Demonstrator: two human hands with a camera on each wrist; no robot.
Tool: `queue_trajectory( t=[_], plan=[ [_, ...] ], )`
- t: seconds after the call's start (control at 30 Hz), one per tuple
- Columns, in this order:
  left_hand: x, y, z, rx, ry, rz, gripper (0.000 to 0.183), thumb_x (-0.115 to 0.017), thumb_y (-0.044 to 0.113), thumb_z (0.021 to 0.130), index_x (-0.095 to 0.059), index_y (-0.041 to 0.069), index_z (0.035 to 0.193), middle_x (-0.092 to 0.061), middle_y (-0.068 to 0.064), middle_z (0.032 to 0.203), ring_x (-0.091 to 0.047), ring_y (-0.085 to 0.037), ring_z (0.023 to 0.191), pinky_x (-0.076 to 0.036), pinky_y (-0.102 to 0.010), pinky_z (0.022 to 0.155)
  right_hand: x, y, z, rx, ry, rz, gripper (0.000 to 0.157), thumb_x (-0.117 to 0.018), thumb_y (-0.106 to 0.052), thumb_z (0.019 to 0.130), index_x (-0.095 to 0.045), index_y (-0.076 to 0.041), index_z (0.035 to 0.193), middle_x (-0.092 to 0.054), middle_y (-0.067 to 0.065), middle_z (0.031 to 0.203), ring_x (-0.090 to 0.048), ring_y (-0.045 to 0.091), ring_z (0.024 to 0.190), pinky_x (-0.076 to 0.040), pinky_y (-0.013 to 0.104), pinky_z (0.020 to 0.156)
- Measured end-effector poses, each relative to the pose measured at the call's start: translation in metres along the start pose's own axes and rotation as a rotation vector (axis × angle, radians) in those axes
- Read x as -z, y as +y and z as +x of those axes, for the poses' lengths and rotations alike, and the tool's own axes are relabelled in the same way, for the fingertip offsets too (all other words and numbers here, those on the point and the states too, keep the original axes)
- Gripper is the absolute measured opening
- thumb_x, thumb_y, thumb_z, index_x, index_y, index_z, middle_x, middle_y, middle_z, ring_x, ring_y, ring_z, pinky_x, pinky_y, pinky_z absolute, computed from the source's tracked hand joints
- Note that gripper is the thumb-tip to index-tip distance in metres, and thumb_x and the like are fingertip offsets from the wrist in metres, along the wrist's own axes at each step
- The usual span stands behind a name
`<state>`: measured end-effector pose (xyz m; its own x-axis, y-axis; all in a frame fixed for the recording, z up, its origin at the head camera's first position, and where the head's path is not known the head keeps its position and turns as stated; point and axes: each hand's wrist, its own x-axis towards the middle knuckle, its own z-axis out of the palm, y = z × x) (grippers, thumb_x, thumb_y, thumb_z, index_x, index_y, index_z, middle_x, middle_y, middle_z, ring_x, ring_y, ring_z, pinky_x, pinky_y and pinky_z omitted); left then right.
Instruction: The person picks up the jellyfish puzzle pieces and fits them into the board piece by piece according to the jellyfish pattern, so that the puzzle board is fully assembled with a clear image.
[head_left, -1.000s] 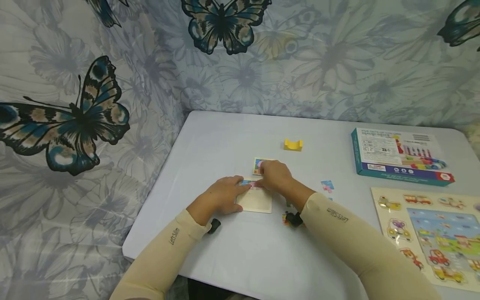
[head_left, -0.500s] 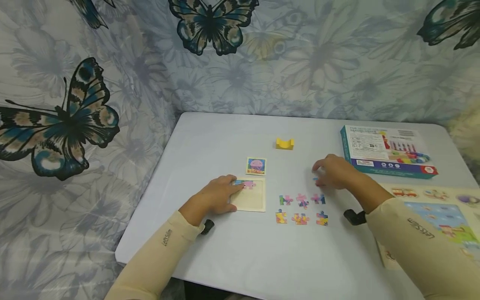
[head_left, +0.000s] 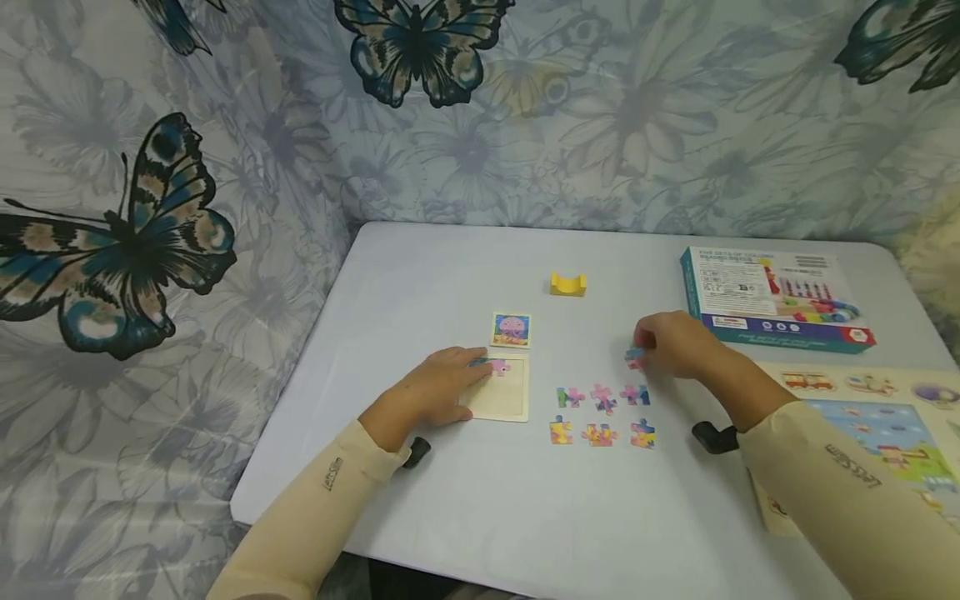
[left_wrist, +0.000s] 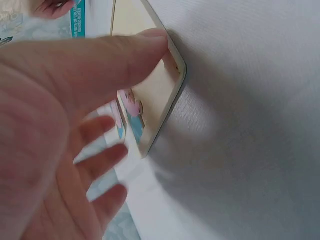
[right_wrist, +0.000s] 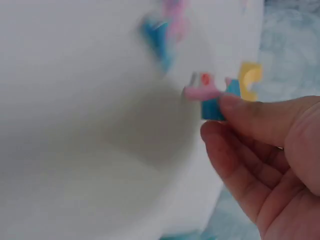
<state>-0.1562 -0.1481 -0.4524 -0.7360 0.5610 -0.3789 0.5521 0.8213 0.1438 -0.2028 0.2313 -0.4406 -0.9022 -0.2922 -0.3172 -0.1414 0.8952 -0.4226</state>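
My left hand (head_left: 431, 387) rests at the left side of a shallow wooden puzzle tray (head_left: 502, 407), its fingers fairly straight. In the left wrist view the thumb (left_wrist: 142, 55) touches the tray's rim and the other fingers are spread. Pink and blue puzzle pieces (head_left: 500, 367) lie along the tray's top edge, partly covered by the fingers. Farther right, my right hand (head_left: 678, 343) pinches a blue and pink puzzle piece (right_wrist: 212, 107) between thumb and forefinger. Several loose puzzle pieces (head_left: 602, 397) lie in two rows between the hands.
A small card with a pink sea creature (head_left: 512, 330) lies just beyond the tray. Behind it stands a yellow curved block (head_left: 567, 285). A teal and white box (head_left: 776, 296) sits at the back right, near a large picture board (head_left: 873, 442) partly under the right arm.
The right hand has left the tray, moved right to the top-right loose piece and now pinches it. The left hand stays at the tray. The head view has shifted slightly.
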Motion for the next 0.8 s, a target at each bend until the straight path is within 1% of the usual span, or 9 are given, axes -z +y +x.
queue_trajectory(
  t=[0.03, 0.1, 0.2, 0.27, 0.4, 0.53, 0.63, 0.8],
  plan=[
    [0.001, 0.001, 0.000, -0.020, -0.012, -0.011, 0.076, -0.075, 0.032, 0.093, -0.039, 0.022, 0.159, -0.027, 0.001, 0.169, -0.028, -0.024, 0.154, -0.025, -0.040, 0.125, 0.002, -0.007, 0.001, 0.006, 0.003, 0.002, 0.008, -0.075, -0.011, 0.092, -0.073, -0.009, 0.100, -0.067, 0.007, 0.092, -0.058, 0.025, 0.086, -0.054, 0.034, 0.071],
    [0.001, 0.002, 0.001, -0.035, -0.041, -0.048, 0.072, -0.071, 0.025, 0.095, -0.039, 0.021, 0.159, -0.027, 0.003, 0.169, -0.027, -0.022, 0.155, -0.025, -0.039, 0.125, 0.004, -0.023, 0.006, 0.019, 0.007, 0.025, 0.005, -0.073, -0.012, 0.094, -0.073, -0.009, 0.097, -0.068, 0.005, 0.089, -0.058, 0.024, 0.083, -0.053, 0.032, 0.069],
    [0.000, 0.003, 0.002, -0.022, -0.073, -0.069, 0.070, -0.067, 0.022, 0.095, -0.039, 0.021, 0.159, -0.026, 0.005, 0.169, -0.025, -0.019, 0.155, -0.026, -0.039, 0.125, 0.000, -0.052, 0.016, 0.043, -0.002, 0.094, 0.007, -0.073, -0.015, 0.095, -0.075, -0.009, 0.097, -0.069, 0.004, 0.088, -0.059, 0.022, 0.081, -0.052, 0.031, 0.069],
    [-0.001, 0.004, 0.003, -0.003, -0.073, -0.078, 0.070, -0.067, 0.023, 0.094, -0.040, 0.022, 0.159, -0.027, 0.006, 0.169, -0.026, -0.018, 0.155, -0.028, -0.039, 0.124, -0.006, -0.070, 0.025, 0.043, -0.017, 0.150, 0.008, -0.074, -0.017, 0.095, -0.075, -0.009, 0.097, -0.070, 0.004, 0.086, -0.060, 0.020, 0.079, -0.052, 0.030, 0.069],
    [-0.002, 0.005, 0.005, 0.005, -0.051, -0.081, 0.073, -0.068, 0.024, 0.091, -0.040, 0.024, 0.159, -0.030, 0.007, 0.167, -0.028, -0.017, 0.154, -0.030, -0.039, 0.123, -0.026, -0.100, 0.042, 0.033, -0.056, 0.248, 0.009, -0.075, -0.020, 0.094, -0.076, -0.011, 0.095, -0.071, 0.003, 0.083, -0.061, 0.019, 0.076, -0.052, 0.028, 0.067],
    [-0.002, 0.006, 0.007, -0.005, -0.027, -0.091, 0.076, -0.069, 0.022, 0.089, -0.039, 0.026, 0.159, -0.033, 0.006, 0.166, -0.030, -0.016, 0.153, -0.030, -0.040, 0.123, -0.046, -0.116, 0.052, 0.013, -0.093, 0.317, 0.009, -0.076, -0.020, 0.093, -0.075, -0.011, 0.093, -0.071, 0.004, 0.083, -0.063, 0.018, 0.075, -0.052, 0.027, 0.066],
    [-0.002, 0.007, 0.007, -0.012, -0.017, -0.087, 0.075, -0.069, 0.021, 0.089, -0.040, 0.026, 0.158, -0.035, 0.006, 0.165, -0.031, -0.017, 0.153, -0.032, -0.040, 0.122, -0.057, -0.122, 0.057, -0.001, -0.105, 0.304, 0.008, -0.076, -0.019, 0.093, -0.075, -0.011, 0.091, -0.070, 0.004, 0.084, -0.062, 0.018, 0.076, -0.052, 0.026, 0.066],
    [-0.003, 0.006, 0.006, -0.015, -0.012, -0.059, 0.077, -0.068, 0.021, 0.088, -0.038, 0.030, 0.159, -0.034, 0.005, 0.165, -0.034, -0.018, 0.150, -0.037, -0.041, 0.118, -0.065, -0.133, 0.063, -0.009, -0.099, 0.202, 0.010, -0.076, -0.020, 0.092, -0.074, -0.011, 0.086, -0.069, 0.004, 0.079, -0.061, 0.018, 0.074, -0.050, 0.026, 0.064]
  ],
)
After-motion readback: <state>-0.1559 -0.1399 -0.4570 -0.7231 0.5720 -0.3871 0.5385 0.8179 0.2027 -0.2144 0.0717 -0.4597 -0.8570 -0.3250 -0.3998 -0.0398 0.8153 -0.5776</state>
